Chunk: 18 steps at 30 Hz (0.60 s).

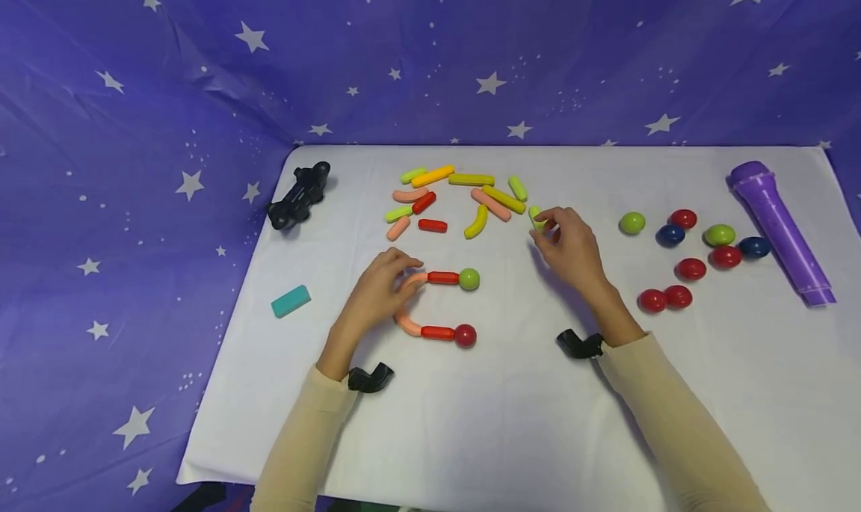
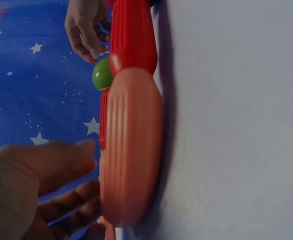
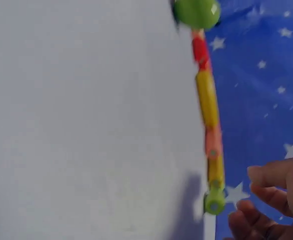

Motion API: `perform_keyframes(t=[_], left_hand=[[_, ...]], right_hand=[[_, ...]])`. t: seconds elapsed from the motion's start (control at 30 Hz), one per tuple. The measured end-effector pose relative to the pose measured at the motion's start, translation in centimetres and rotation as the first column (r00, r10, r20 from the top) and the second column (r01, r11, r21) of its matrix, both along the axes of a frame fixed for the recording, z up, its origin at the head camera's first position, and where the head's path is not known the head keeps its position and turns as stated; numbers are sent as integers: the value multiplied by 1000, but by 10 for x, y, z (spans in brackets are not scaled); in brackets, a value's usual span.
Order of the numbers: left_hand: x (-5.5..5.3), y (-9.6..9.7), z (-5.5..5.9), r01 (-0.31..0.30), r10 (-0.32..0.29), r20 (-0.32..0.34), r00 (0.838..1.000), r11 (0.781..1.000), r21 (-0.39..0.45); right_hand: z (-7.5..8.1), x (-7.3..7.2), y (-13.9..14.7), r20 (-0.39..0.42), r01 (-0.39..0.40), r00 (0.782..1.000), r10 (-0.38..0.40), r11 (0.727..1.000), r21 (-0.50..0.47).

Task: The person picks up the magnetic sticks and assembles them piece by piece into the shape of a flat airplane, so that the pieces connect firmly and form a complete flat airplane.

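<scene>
A U-shaped chain of toy pieces lies on the white table: a salmon curved stick (image 1: 406, 324), two red sticks (image 1: 438, 333), a green ball (image 1: 468, 279) and a red ball (image 1: 465, 336). My left hand (image 1: 381, 291) is at the upper bend of the curve, thumb and fingers spread apart beside it. The curved stick (image 2: 131, 150) fills the middle of the left wrist view. Farther right, my right hand (image 1: 568, 249) reaches over a short light-green stick (image 1: 534, 213), fingertips right beside it. That green stick (image 3: 215, 202) shows end-on in the right wrist view, with thumb and fingers apart.
Loose sticks, among them a red one (image 1: 433, 226) and a yellow curved one (image 1: 476, 222), lie at the back. Several balls (image 1: 690, 269) and a purple tube (image 1: 783, 232) are on the right. A black game controller (image 1: 299, 196) and a teal block (image 1: 291, 301) lie left.
</scene>
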<state>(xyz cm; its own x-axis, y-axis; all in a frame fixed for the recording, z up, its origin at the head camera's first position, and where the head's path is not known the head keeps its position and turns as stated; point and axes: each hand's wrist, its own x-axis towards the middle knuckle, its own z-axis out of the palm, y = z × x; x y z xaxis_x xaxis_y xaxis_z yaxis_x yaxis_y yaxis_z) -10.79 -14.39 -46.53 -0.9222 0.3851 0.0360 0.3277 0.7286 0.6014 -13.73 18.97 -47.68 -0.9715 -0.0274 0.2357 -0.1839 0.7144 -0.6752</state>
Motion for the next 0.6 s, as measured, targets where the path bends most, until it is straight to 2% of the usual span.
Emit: perform_keyframes(t=[0.1,0.2,0.33,0.6], left_hand=[[-10,2,-2,110,-112,93,989,994,24],[-15,0,-9,158,-166,138,976,985,67],[-19,-4,-16,192,-205,132,970,975,109],[-24,-4,-21,212,-230,132,964,967,139]], right_hand=[[-4,-14,3,64,54,996,-57,997,47],[-6,-24,2,158,38,986,-49,997,71],[-7,-29,1,216,0,976,-15,998,68],[-9,-30,4,218,-34,976,23,998,44]])
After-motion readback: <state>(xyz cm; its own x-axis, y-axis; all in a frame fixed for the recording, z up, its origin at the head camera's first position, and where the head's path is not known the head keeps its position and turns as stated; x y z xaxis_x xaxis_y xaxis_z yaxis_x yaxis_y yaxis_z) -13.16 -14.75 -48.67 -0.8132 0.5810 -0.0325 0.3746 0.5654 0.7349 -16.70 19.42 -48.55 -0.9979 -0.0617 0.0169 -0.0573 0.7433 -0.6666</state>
